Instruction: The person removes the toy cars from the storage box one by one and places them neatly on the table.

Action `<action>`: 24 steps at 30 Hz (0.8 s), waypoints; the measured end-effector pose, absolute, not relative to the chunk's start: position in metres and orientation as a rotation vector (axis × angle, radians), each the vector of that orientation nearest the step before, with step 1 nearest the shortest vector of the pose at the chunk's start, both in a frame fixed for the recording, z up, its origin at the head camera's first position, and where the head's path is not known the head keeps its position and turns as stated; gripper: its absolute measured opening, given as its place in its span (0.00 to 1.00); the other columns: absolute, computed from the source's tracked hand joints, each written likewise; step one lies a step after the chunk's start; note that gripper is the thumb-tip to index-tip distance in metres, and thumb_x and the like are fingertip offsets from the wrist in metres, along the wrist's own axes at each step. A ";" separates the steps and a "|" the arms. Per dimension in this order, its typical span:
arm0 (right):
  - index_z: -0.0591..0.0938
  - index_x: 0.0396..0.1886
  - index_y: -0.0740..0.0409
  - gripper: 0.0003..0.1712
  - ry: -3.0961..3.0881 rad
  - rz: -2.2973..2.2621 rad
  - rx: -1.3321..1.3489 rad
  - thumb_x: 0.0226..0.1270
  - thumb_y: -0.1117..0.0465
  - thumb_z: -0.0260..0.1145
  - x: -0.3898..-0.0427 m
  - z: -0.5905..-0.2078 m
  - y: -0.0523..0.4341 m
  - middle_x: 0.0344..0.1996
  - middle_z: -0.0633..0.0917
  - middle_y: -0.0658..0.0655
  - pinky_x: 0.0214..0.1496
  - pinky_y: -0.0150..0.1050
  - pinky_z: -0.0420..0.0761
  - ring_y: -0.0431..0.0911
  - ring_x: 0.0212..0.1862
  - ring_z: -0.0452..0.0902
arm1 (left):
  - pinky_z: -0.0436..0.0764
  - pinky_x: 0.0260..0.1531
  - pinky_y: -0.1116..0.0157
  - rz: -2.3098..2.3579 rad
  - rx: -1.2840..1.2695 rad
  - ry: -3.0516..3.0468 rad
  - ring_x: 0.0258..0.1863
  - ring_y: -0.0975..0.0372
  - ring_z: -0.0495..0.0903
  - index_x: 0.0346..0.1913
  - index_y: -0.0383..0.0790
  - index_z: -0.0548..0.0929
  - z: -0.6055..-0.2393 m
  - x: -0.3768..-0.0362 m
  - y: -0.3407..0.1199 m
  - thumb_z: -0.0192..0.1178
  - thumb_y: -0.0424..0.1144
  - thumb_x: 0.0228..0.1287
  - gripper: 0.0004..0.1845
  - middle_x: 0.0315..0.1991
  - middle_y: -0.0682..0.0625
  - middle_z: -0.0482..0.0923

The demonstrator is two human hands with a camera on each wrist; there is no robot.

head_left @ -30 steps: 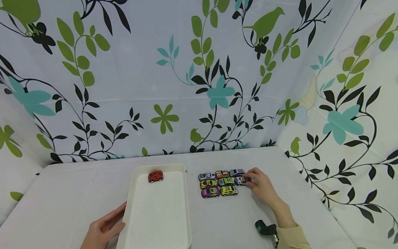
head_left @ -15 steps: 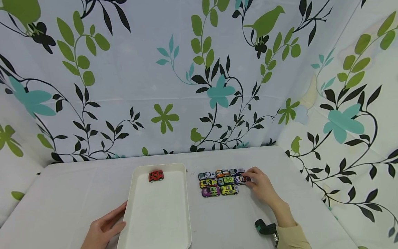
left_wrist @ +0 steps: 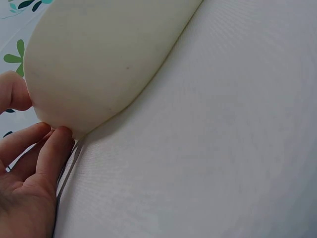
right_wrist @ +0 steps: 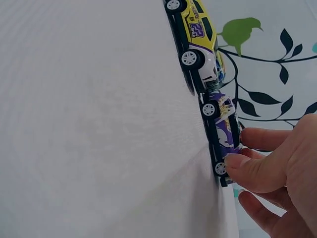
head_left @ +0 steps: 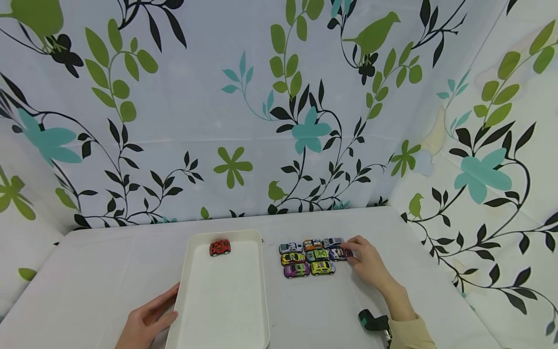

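A white tray lies on the table with one red toy car at its far end. To its right, several toy cars stand packed in rows. My right hand pinches the purple and white car at the right end of the middle row. In the right wrist view, its thumb and fingers lie on either side of that car. A yellow car stands just behind it. My left hand rests against the tray's near left edge, fingers straight.
The table is covered in pale grey cloth. A leaf-patterned curtain closes the back and right sides. A dark strap with a camera sits on my right wrist above a beige sleeve.
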State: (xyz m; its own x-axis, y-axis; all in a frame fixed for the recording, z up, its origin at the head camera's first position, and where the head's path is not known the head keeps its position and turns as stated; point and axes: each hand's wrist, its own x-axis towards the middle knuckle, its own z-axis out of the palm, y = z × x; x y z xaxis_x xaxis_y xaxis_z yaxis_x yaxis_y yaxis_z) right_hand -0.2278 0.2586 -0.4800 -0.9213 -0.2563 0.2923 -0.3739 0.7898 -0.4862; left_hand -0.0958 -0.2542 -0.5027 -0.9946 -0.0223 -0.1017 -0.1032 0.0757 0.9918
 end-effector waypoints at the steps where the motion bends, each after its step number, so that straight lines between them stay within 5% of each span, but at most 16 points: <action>1: 0.87 0.49 0.64 0.21 -2.764 0.814 0.498 0.54 0.80 0.68 -0.227 -0.480 0.258 0.45 0.82 0.57 0.56 0.56 0.79 0.56 0.53 0.78 | 0.80 0.48 0.77 2.090 -0.134 2.261 0.54 0.81 0.75 0.70 0.23 0.66 -0.503 -0.095 -0.254 0.67 0.35 0.65 0.35 0.57 0.68 0.77; 14: 0.86 0.48 0.66 0.21 -2.712 0.777 0.545 0.52 0.81 0.70 -0.224 -0.471 0.247 0.46 0.82 0.60 0.56 0.58 0.79 0.59 0.53 0.77 | 0.80 0.49 0.76 1.995 -0.192 2.281 0.54 0.84 0.73 0.72 0.28 0.66 -0.499 -0.094 -0.255 0.66 0.40 0.67 0.36 0.58 0.71 0.75; 24: 0.87 0.48 0.64 0.20 -2.687 0.800 0.588 0.54 0.79 0.70 -0.226 -0.456 0.213 0.46 0.82 0.57 0.54 0.55 0.80 0.56 0.53 0.78 | 0.80 0.47 0.77 2.074 -0.125 2.282 0.54 0.82 0.75 0.70 0.24 0.66 -0.501 -0.095 -0.254 0.64 0.33 0.67 0.32 0.58 0.69 0.77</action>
